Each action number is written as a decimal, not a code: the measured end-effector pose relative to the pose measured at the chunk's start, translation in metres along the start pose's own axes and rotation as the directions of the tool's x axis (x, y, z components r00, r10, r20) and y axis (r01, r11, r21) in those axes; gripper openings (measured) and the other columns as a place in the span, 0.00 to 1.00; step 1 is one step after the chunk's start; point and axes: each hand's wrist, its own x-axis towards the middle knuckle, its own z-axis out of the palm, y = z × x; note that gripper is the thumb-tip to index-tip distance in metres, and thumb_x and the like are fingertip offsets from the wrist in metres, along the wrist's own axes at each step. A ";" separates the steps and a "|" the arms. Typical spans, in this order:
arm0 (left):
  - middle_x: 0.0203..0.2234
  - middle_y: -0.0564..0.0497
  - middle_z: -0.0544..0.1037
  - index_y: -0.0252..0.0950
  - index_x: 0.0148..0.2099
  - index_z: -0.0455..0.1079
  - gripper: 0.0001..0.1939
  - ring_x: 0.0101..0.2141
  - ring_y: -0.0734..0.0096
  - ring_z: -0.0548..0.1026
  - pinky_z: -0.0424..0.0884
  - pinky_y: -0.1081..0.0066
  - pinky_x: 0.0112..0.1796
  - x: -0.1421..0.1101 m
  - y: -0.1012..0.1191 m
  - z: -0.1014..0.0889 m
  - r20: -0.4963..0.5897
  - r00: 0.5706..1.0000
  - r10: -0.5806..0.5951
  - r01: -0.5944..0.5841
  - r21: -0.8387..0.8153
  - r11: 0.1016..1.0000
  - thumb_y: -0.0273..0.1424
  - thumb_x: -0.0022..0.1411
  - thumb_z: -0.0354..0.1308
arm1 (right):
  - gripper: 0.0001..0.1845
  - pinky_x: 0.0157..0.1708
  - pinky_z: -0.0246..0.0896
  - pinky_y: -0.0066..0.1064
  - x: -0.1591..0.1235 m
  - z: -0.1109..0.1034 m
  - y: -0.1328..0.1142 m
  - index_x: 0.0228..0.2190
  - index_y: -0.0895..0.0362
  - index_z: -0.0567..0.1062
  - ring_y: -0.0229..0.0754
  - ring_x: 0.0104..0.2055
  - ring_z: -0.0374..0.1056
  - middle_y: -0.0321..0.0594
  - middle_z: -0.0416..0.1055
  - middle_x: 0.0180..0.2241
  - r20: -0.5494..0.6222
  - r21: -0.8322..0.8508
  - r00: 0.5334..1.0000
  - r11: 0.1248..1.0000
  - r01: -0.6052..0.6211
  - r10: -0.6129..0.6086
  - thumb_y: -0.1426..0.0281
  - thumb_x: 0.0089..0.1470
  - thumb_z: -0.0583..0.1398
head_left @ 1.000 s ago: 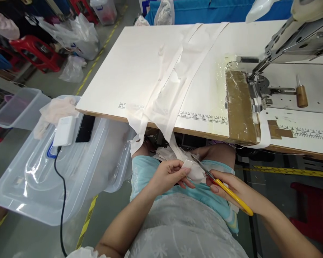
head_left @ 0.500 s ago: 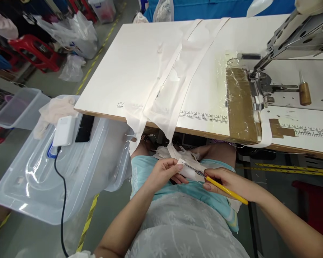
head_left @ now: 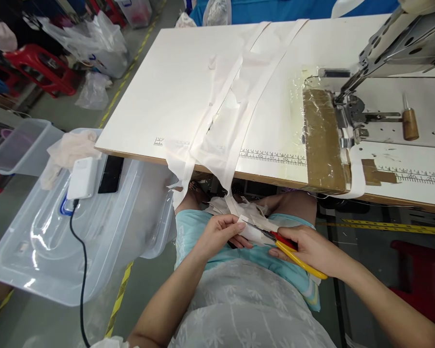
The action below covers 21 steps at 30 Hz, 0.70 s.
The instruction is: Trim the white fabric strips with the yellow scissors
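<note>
Over my lap, my left hand (head_left: 224,233) pinches the end of a whitish fabric piece (head_left: 253,234) between thumb and fingers. My right hand (head_left: 306,249) grips a pair of scissors (head_left: 297,261) with yellow and red handles. Their blades lie at the fabric, pointing toward my left fingertips. Long pale fabric strips (head_left: 235,104) run across the white table and hang over its front edge toward my knees. More of the same cloth is bunched on my lap, partly behind my hands.
A sewing machine (head_left: 351,101) stands on the right of the white table (head_left: 159,87), near a wooden-handled tool (head_left: 409,121). At left, a lidded plastic bin (head_left: 39,246) carries a black phone (head_left: 110,174), a white corded device (head_left: 82,178) and beige cloth (head_left: 70,150). A red stool (head_left: 420,280) is at lower right.
The scissors' handles have spread, so the red one now shows and the blades are further apart. My left hand keeps its pinch on the fabric. The view has shifted slightly.
</note>
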 end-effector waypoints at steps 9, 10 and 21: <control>0.22 0.47 0.78 0.33 0.31 0.68 0.24 0.27 0.62 0.80 0.72 0.72 0.28 -0.001 0.002 0.001 0.035 0.999 -0.019 0.018 0.019 1.000 0.50 0.52 0.65 | 0.29 0.22 0.42 0.31 0.003 0.003 0.003 0.21 0.53 0.59 0.41 0.21 0.57 0.35 0.60 0.19 -0.022 -0.064 1.000 0.998 -0.018 0.016 0.43 0.58 0.54; 0.22 0.47 0.78 0.33 0.31 0.67 0.24 0.27 0.62 0.80 0.72 0.73 0.28 0.000 0.000 0.003 0.036 0.999 -0.017 0.016 0.024 1.000 0.50 0.52 0.65 | 0.29 0.22 0.43 0.31 0.002 0.003 0.003 0.21 0.53 0.59 0.41 0.21 0.57 0.35 0.59 0.19 -0.035 -0.028 0.999 0.999 -0.024 0.023 0.43 0.58 0.55; 0.33 0.46 0.76 0.34 0.46 0.64 0.11 0.35 0.65 0.75 0.70 0.69 0.35 0.018 0.084 0.028 0.193 0.852 0.487 -0.405 0.832 0.380 0.36 0.66 0.52 | 0.15 0.23 0.62 0.30 -0.013 0.018 -0.008 0.29 0.53 0.68 0.42 0.24 0.64 0.36 0.66 0.24 -0.483 0.305 0.868 0.951 0.048 0.111 0.55 0.59 0.58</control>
